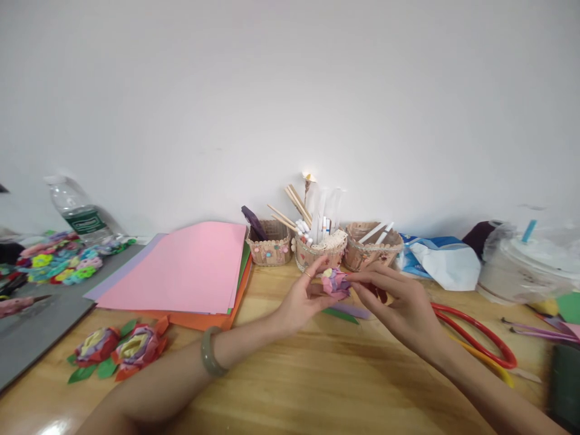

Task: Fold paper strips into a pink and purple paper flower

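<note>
Between my two hands is a small pink and purple paper flower with a pale yellow centre, held above the table. My left hand is closed round its left side, thumb up and fingers underneath. From the right, my right hand pinches the flower's edge between thumb and fingertips. Just below lie a green paper strip and a purple paper strip. Two finished-looking paper flowers, one smaller and one larger, with green leaves, rest beside my left forearm.
A stack of coloured paper lies at the left. Along the wall stand the left basket, middle basket and right basket. Red-handled scissors lie near my right forearm; a plastic cup and bottle stand farther out.
</note>
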Demonstrator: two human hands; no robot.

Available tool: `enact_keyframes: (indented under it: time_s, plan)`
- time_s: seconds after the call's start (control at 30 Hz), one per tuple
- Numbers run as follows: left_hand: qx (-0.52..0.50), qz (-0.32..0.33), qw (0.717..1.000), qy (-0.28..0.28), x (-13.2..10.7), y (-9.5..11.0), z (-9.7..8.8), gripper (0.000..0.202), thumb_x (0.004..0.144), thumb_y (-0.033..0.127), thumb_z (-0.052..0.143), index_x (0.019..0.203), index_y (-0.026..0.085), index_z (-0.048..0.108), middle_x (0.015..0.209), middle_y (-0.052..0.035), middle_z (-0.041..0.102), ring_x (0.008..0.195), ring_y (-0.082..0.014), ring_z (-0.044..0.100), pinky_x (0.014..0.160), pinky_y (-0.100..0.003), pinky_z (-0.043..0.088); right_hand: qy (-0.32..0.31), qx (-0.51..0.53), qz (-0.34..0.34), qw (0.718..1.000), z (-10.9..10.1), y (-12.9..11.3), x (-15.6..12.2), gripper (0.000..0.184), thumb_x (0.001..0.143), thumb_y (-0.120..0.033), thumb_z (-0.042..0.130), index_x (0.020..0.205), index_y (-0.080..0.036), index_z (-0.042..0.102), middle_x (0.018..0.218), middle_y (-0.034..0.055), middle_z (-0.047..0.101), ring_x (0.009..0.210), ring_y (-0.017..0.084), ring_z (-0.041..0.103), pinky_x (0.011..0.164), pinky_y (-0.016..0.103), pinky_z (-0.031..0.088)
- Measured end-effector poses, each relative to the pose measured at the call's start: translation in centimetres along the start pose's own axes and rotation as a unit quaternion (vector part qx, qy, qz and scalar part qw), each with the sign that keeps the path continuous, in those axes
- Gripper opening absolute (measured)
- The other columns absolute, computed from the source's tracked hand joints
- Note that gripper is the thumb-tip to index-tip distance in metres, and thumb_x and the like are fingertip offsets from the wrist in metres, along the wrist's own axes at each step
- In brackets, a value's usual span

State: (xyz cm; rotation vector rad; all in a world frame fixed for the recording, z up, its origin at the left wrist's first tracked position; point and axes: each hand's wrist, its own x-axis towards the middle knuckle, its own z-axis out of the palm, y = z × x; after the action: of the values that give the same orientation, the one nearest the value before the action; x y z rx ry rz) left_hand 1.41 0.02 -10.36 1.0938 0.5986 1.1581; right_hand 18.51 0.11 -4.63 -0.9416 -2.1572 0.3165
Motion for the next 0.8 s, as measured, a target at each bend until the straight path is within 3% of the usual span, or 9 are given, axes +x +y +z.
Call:
enact_keyframes:
  time_s: [0.23, 0.43, 0.53, 0.8]
  plan:
    - [0.146, 0.095, 0.985, 0.017, -0.48, 0.09, 0.05, 0.047, 0.072, 0.024, 0.064, 0.117, 0.025, 0.051, 0.130, -0.0089, 0.038, 0.114, -0.0225, 0.047, 0.090, -0.034, 0.046, -0.062, 0.036, 0.102, 0.992, 0.27, 0.17, 0.02, 0.022, 0.083, -0.029, 0.048, 0.080, -0.019, 0.067, 0.069, 0.0037, 0.062, 0.060, 0.015, 0.053, 0.052, 0.026, 0.039]
    - [0.099, 0.048, 0.994, -0.005, -0.73, 0.47, 0.14, 0.051, 0.075, 0.025, 0.061, 0.124, 0.024, 0.045, 0.132, -0.0098, 0.042, 0.108, -0.0218, 0.053, 0.094, -0.036, 0.042, -0.050, 0.054, 0.124, 0.989, 0.38, 0.39, 0.15, 0.023, 0.082, -0.032, 0.048, 0.082, -0.018, 0.066, 0.074, 0.0047, 0.064, 0.064, 0.016, 0.054, 0.056, 0.028, 0.041]
    - [0.106, 0.047, 0.993, 0.017, -0.71, 0.46, 0.19, 0.045, 0.077, 0.028, 0.058, 0.120, 0.022, 0.049, 0.128, -0.0092, 0.048, 0.109, -0.0219, 0.052, 0.096, -0.037, 0.041, -0.048, 0.039, 0.126, 0.990, 0.50, 0.43, 0.14, 0.023, 0.082, -0.033, 0.049, 0.077, -0.018, 0.065, 0.068, 0.0033, 0.062, 0.057, 0.014, 0.050, 0.052, 0.026, 0.039]
    - [0.121, 0.077, 0.989, 0.030, -0.57, 0.05, 0.10, 0.042, 0.077, 0.028, 0.059, 0.118, 0.023, 0.051, 0.130, -0.0092, 0.046, 0.111, -0.0223, 0.051, 0.094, -0.037, 0.044, -0.019, -0.010, 0.062, 0.998, 0.41, -0.14, -0.14, 0.016, 0.080, -0.025, 0.051, 0.072, -0.018, 0.063, 0.058, 0.0004, 0.053, 0.052, 0.012, 0.046, 0.048, 0.024, 0.036]
